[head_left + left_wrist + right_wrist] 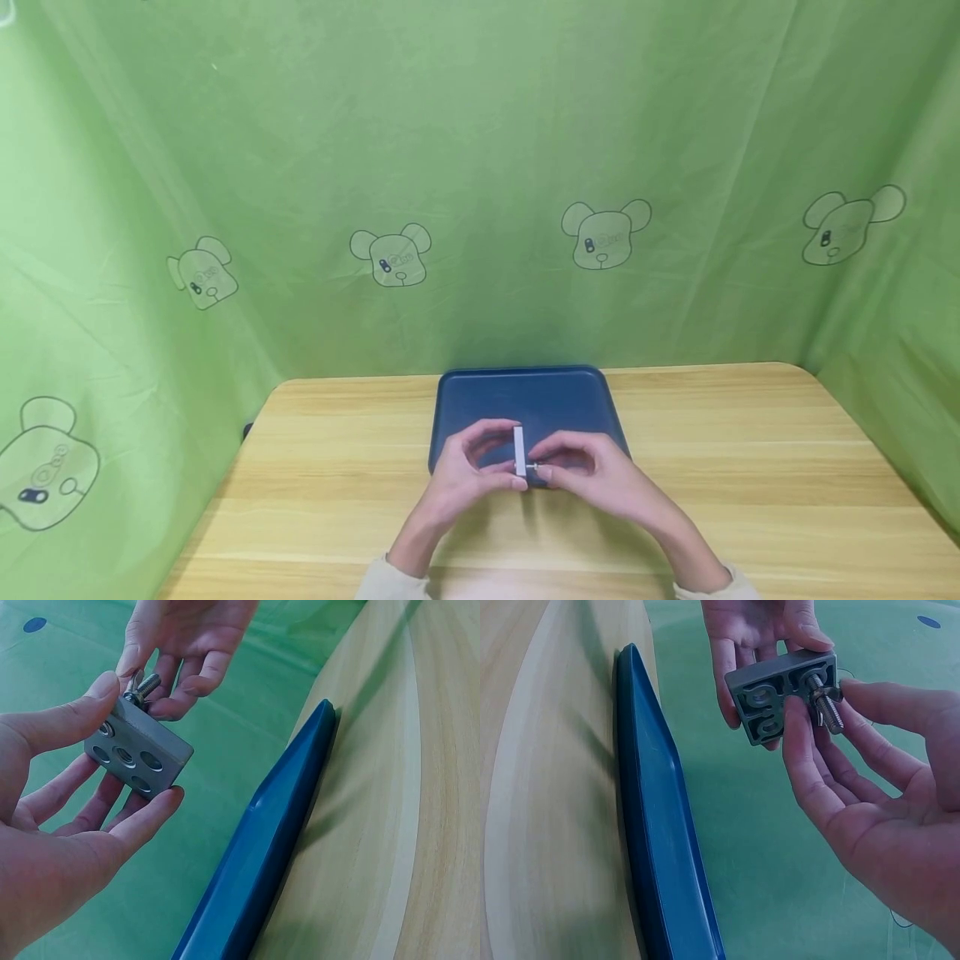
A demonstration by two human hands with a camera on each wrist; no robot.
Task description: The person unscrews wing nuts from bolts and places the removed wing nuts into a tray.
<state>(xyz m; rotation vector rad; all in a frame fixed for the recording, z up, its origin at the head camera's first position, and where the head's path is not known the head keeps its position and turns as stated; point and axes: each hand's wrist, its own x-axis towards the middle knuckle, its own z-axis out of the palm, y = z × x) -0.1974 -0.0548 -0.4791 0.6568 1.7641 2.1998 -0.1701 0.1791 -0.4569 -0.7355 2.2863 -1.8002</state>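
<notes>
My left hand (463,473) grips a grey rectangular block (142,736) by its edges and holds it up on its side over the tray's near edge. Several round holes show on one face in the left wrist view. A threaded bolt (832,722) sticks out of the opposite, hollowed face, near a corner. On that bolt sits a wing nut (827,694), with my right hand (603,477) pinching it between thumb and fingers. One right fingertip is close to the block's hollowed face; whether it touches cannot be told.
A blue tray (525,392) lies on the wooden table (750,467) beneath and behind the hands. Green curtains (495,167) with bear-head prints stand behind the table and along both sides.
</notes>
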